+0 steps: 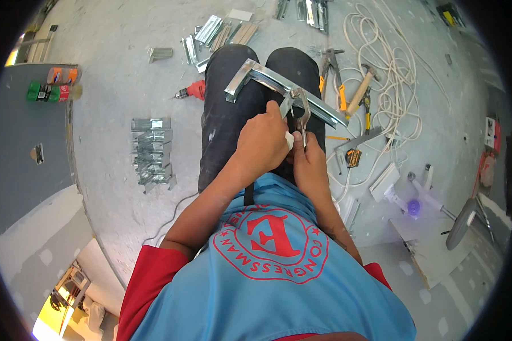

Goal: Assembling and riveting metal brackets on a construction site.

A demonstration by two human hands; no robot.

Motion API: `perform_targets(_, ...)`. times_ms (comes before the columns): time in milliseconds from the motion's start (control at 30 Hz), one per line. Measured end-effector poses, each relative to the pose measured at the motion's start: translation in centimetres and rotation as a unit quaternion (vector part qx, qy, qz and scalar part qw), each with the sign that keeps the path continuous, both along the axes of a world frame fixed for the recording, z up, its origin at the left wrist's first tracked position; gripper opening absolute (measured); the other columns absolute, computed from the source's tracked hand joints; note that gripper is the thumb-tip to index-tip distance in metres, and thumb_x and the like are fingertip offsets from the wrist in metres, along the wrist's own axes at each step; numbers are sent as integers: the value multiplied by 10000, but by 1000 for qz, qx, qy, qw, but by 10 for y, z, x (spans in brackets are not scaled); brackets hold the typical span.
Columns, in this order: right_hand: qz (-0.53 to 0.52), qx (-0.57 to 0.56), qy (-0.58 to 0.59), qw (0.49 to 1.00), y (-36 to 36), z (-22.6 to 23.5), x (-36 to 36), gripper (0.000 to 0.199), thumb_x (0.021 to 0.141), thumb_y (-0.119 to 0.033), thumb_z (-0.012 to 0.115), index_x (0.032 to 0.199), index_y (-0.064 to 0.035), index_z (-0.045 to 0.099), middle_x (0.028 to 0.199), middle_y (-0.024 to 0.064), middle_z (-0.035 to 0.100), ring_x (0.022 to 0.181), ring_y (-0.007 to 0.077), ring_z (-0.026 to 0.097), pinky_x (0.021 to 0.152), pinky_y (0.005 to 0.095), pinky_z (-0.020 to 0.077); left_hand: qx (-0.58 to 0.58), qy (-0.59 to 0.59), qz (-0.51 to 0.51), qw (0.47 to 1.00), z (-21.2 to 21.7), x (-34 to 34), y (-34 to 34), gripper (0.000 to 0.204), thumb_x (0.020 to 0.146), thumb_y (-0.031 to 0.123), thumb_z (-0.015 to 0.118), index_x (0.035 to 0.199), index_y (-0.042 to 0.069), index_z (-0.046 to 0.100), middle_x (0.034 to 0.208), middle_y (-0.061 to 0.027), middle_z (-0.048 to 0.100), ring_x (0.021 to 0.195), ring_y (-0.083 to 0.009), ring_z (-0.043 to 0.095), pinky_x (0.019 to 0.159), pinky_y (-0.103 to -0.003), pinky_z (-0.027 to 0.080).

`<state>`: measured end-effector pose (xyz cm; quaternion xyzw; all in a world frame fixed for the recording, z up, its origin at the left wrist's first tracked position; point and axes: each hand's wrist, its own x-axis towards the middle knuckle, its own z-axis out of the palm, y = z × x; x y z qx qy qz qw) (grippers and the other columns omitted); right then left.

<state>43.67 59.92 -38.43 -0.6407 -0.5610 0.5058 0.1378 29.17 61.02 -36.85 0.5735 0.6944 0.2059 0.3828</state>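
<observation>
A bent galvanized metal channel [276, 82] lies across my thighs, its short leg turned down at the left end. Locking pliers [303, 113] sit with their jaws at the channel's near edge, around its middle. The fingers of my right hand [312, 167] are closed around the lower handle end of the pliers. My left hand [263, 142] is closed just left of the pliers, beside a flat greyish strip [287, 106] that rises to the jaws. What its fingers grip is hidden. A small whitish patch [289, 140] shows between the two hands.
Cut metal channel pieces [152, 150] are stacked at left, with more [209, 31] ahead. A red drill [193, 91] lies beside my left knee. At right are yellow-handled cutters [333, 79], a hammer [358, 96], a tape measure [353, 157] and coiled white cable [389, 74]. Bottles [48, 91] lie at far left.
</observation>
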Motion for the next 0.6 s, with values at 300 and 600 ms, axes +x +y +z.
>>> perform_targets(300, -26, 51, 18, 998, 0, 1, -7, 414, 1029, -355, 425, 1077, 31, 565, 875, 303, 623, 839, 508, 594, 712, 530, 440, -3, 0, -1, 1000, 1, 1, 0, 260, 917, 171, 585, 933, -44, 441, 744, -278, 642, 739, -466, 654, 668, -521, 526)
perform_targets(600, 6, 55, -29, 998, 0, 13, -10, 369, 1031, -310, 419, 1048, 34, 553, 905, 329, 603, 892, 536, 554, 742, 551, 420, -8, -10, 3, 1000, -5, -2, -1, 250, 933, 175, 557, 956, -44, 438, 758, -303, 627, 764, -496, 626, 693, -553, 496)
